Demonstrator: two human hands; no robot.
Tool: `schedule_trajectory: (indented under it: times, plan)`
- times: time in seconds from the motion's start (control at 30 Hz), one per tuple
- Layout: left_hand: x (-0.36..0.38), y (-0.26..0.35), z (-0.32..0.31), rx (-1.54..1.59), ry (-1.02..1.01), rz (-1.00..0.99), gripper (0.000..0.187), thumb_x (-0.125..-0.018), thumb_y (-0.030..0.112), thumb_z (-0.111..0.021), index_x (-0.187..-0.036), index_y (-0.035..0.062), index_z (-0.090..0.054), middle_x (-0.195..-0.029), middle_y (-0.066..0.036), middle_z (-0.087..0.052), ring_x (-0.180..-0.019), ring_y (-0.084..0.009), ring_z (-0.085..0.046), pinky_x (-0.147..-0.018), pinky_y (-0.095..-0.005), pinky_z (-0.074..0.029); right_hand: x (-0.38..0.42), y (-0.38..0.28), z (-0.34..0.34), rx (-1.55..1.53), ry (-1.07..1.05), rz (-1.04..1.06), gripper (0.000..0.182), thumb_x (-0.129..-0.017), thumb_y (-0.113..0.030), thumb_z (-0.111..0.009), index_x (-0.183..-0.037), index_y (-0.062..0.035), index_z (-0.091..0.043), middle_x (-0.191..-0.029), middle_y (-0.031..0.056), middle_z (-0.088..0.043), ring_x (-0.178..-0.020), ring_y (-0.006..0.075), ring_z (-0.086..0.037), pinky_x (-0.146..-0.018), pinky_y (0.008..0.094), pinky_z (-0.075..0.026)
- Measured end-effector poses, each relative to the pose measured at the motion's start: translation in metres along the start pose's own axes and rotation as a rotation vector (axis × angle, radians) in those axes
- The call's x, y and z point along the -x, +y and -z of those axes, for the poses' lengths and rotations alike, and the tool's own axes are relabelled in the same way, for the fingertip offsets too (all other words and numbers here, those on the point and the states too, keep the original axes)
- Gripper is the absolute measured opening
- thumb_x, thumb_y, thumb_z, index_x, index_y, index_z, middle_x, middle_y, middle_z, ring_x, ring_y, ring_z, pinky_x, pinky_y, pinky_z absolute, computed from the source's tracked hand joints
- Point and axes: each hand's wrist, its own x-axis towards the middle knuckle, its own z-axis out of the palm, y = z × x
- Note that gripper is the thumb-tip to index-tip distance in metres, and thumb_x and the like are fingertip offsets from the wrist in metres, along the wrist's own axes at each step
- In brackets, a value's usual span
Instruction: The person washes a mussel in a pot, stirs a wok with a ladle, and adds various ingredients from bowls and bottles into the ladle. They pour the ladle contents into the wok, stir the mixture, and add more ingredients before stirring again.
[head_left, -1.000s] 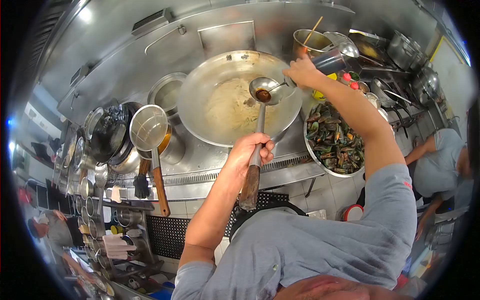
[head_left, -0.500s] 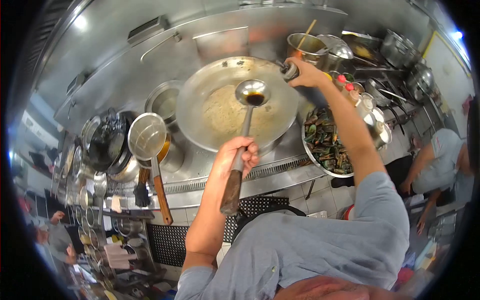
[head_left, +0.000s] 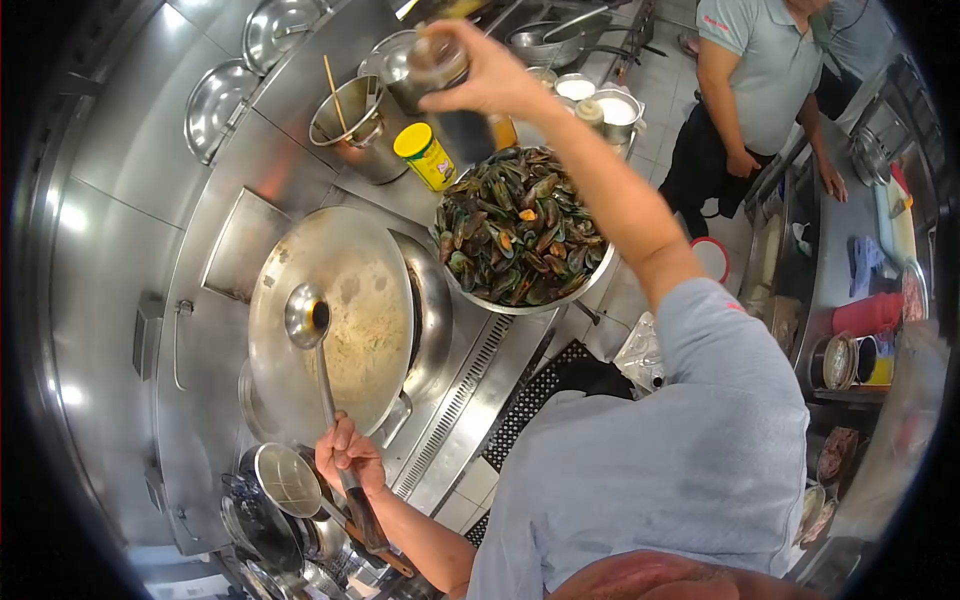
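My left hand is closed around the handle of a steel ladle. The ladle's bowl, with a little dark liquid in it, hangs over a large wok that holds a shallow, cloudy pale liquid. Up at the top of the view, my right hand grips a bottle, blurred and seen from its base end. Below that hand stand a yellow tub with a green label and a big metal basin heaped with green mussels.
A tall pot with a wooden stick stands behind the wok. White-filled containers sit right of the mussels. A strainer lies near my left hand. A co-worker stands by the counter at right.
My right hand has carried the bottle away from the wok's rim toward the containers beyond the mussels. The ladle stays over the wok. My view has turned to the right.
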Motion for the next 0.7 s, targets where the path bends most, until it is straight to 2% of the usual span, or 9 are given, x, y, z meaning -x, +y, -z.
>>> schedule_trajectory:
  times: [0.2,0.3,0.43,0.5,0.57,0.6,0.63,0.67,0.7]
  plan:
    - [-0.004,-0.005,0.017,-0.084,0.065,-0.091,0.022,-0.094,0.004,-0.044,-0.108,-0.0133,-0.045,-0.072,-0.008,-0.049,-0.049,-0.0097,-0.05,-0.054,-0.0259,-0.051,0.032,0.083,0.079,0.362,0.131,-0.132,0.083,-0.064,-0.027,-0.085,-0.133,-0.0055,-0.044,-0.125,0.019,-0.06,-0.117,0.0329,-0.059,-0.099,0.0365,-0.046]
    - [-0.013,0.008,0.033,-0.198,0.209,-0.075,0.02,-0.092,0.004,-0.047,-0.104,-0.0111,-0.048,-0.069,-0.006,-0.049,-0.048,-0.0093,-0.05,-0.05,-0.0267,-0.05,0.061,0.136,0.09,0.379,0.164,-0.244,0.082,-0.065,-0.026,-0.084,-0.133,-0.0044,-0.044,-0.125,0.0192,-0.06,-0.117,0.0328,-0.059,-0.099,0.037,-0.046]
    - [-0.021,0.024,0.032,-0.312,0.363,-0.065,0.018,-0.089,0.006,-0.052,-0.101,-0.007,-0.051,-0.066,-0.006,-0.051,-0.047,-0.0102,-0.05,-0.047,-0.0277,-0.049,0.089,0.19,0.087,0.453,0.265,-0.257,0.079,-0.065,-0.024,-0.083,-0.131,-0.0051,-0.044,-0.122,0.0188,-0.062,-0.114,0.032,-0.061,-0.097,0.0373,-0.047]
    - [-0.023,0.009,-0.004,-1.221,0.591,-0.176,0.018,-0.086,0.011,-0.055,-0.099,-0.0016,-0.055,-0.067,-0.007,-0.054,-0.047,-0.0117,-0.05,-0.049,-0.0267,-0.049,0.093,0.206,0.089,0.402,0.251,-0.303,0.079,-0.068,-0.024,-0.084,-0.132,-0.0041,-0.043,-0.118,0.0166,-0.063,-0.111,0.0274,-0.061,-0.095,0.0354,-0.047]
    - [-0.052,0.045,0.028,-1.617,0.756,0.14,0.025,-0.084,0.018,-0.056,-0.098,-0.0029,-0.059,-0.074,-0.013,-0.061,-0.055,-0.0195,-0.058,-0.056,-0.0326,-0.052,0.097,0.219,0.088,0.396,0.238,-0.347,0.078,-0.068,-0.021,-0.083,-0.132,-0.0037,-0.042,-0.115,0.0156,-0.063,-0.107,0.0253,-0.061,-0.094,0.0351,-0.048]
    - [-0.061,0.038,0.026,-1.972,0.774,0.105,0.031,-0.083,0.02,-0.057,-0.099,-0.006,-0.06,-0.08,-0.019,-0.064,-0.064,-0.0274,-0.063,-0.061,-0.0373,-0.053,0.101,0.236,0.089,0.445,0.221,-0.284,0.077,-0.068,-0.02,-0.083,-0.131,-0.0029,-0.042,-0.113,0.0155,-0.062,-0.107,0.0247,-0.061,-0.093,0.0345,-0.048]
    - [-0.064,0.036,0.025,-2.321,0.806,0.077,0.037,-0.082,0.023,-0.057,-0.101,-0.0091,-0.061,-0.087,-0.025,-0.067,-0.072,-0.0353,-0.067,-0.066,-0.042,-0.054,0.109,0.259,0.089,0.371,0.207,-0.326,0.07,-0.069,-0.029,-0.08,-0.127,-0.0055,-0.048,-0.111,0.0151,-0.066,-0.103,0.0296,-0.064,-0.091,0.0403,-0.049]
    - [-0.072,0.063,0.081,-2.524,0.691,0.005,0.044,-0.08,0.025,-0.058,-0.102,-0.0129,-0.061,-0.097,-0.033,-0.065,-0.09,-0.0471,-0.066,-0.076,-0.0495,-0.052,0.113,0.261,0.086,0.417,0.204,-0.319,0.068,-0.07,-0.034,-0.079,-0.125,-0.0058,-0.05,-0.109,0.0153,-0.066,-0.101,0.0311,-0.065,-0.088,0.0418,-0.05]
    - [-0.077,0.045,0.047,-2.438,0.737,0.067,0.04,-0.079,0.025,-0.057,-0.096,-0.0106,-0.065,-0.095,-0.034,-0.065,-0.094,-0.0487,-0.063,-0.077,-0.0506,-0.051,0.114,0.252,0.082,0.524,0.175,-0.414,0.067,-0.069,-0.035,-0.079,-0.122,-0.0042,-0.052,-0.109,0.0159,-0.066,-0.101,0.0311,-0.065,-0.086,0.0422,-0.05]
